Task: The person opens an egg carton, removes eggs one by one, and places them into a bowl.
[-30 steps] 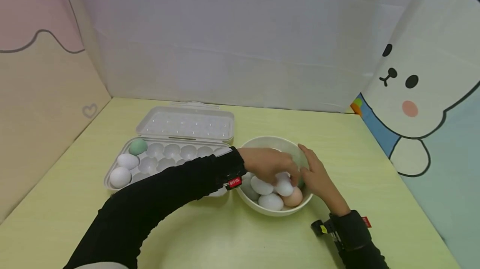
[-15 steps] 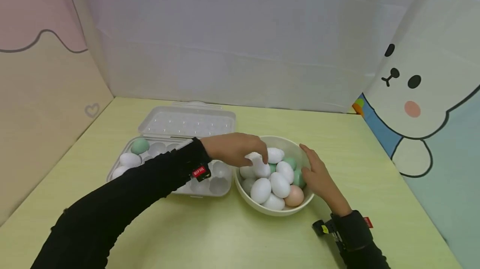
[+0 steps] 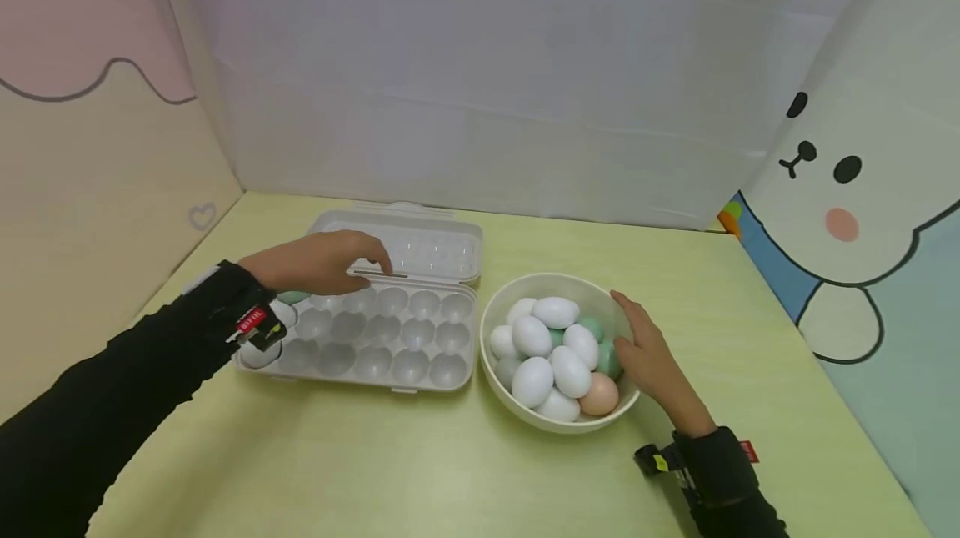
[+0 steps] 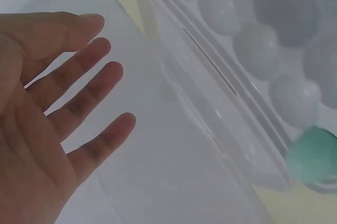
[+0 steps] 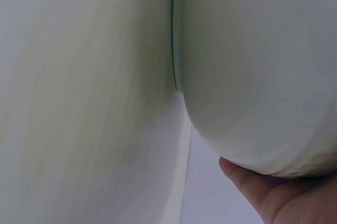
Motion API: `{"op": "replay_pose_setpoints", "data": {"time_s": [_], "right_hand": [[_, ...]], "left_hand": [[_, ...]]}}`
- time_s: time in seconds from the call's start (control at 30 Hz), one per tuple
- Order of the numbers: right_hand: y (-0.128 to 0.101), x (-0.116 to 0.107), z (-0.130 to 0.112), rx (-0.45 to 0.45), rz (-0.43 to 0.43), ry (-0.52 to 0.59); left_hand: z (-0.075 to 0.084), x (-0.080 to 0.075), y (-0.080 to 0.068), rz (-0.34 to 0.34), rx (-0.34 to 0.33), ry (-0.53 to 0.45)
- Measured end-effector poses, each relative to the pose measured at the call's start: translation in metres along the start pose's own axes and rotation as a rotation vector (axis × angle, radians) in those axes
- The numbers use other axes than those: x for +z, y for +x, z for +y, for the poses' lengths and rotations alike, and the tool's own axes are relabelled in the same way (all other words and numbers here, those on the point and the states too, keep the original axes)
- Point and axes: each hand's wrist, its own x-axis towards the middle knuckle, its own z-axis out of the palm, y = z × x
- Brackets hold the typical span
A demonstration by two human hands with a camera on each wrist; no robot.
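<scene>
Left hand (image 3: 315, 261) hovers, fingers spread, over egg tray (image 3: 390, 338); wrist tag unreadable.

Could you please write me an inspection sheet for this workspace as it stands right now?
Surface: pale yellow-green tabletop, flat, no spills seen.
Job's things: clear plastic egg tray with its hinged lid open; most cups empty, one green egg at its far left corner. Round white bowl heaped with white, green and one tan egg.
Clutter: nothing seen.
Grippers: left hand above the tray's far edge, fingers straight, holding nothing; right hand rests against the bowl's side.
Cables: nothing seen.
Surroundings: cartoon-printed panels wall in the table.
</scene>
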Motion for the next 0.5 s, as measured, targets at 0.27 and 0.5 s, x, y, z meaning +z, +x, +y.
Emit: {"op": "replay_pose_setpoints", "data": {"time_s": [0.27, 0.5], "right_hand": [[-0.002, -0.003, 0.001, -0.005, 0.006, -0.001], [-0.002, -0.001, -0.002, -0.004, -0.010, 0.021]], "left_hand": [[-0.043, -0.003, -0.038, 0.047, -0.200, 0.087], [-0.077, 0.022, -0.046, 0.002, -0.285, 0.046]]}}
